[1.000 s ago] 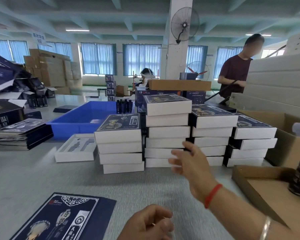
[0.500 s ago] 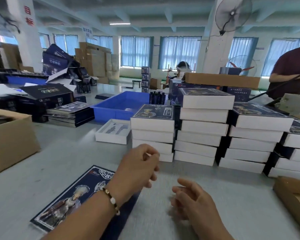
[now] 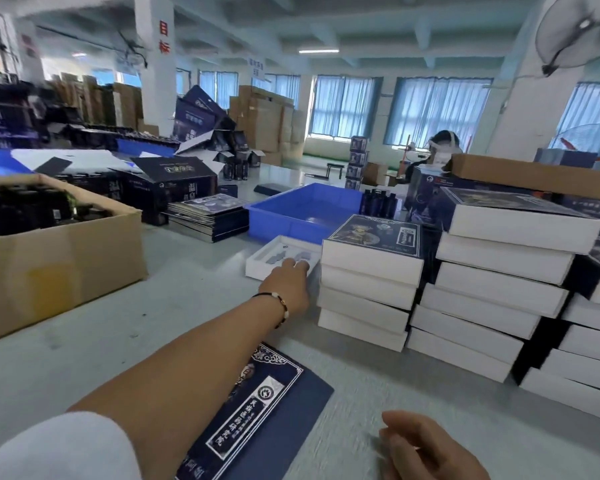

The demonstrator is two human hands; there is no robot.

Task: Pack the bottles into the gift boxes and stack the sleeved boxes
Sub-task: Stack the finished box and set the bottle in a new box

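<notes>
My left hand stretches far forward and its fingertips touch the near edge of an open white gift-box tray with empty bottle-shaped recesses. To the right of it stand stacks of sleeved boxes, white sides and dark blue printed tops. A flat dark blue sleeve lies on the table under my left forearm. My right hand hovers low near the table's front, fingers loosely curled, holding nothing. Small dark bottles stand behind the blue tray. A cardboard carton at the left holds dark bottles.
A blue plastic tray sits behind the white tray. A pile of flat sleeves lies to its left, with dark printed cartons beyond. More sleeved stacks fill the right. A person sits at the far end.
My left hand has reached forward from near my body to the white tray. My right hand has dropped toward the lower right. The view has swung left, showing the cardboard carton.
</notes>
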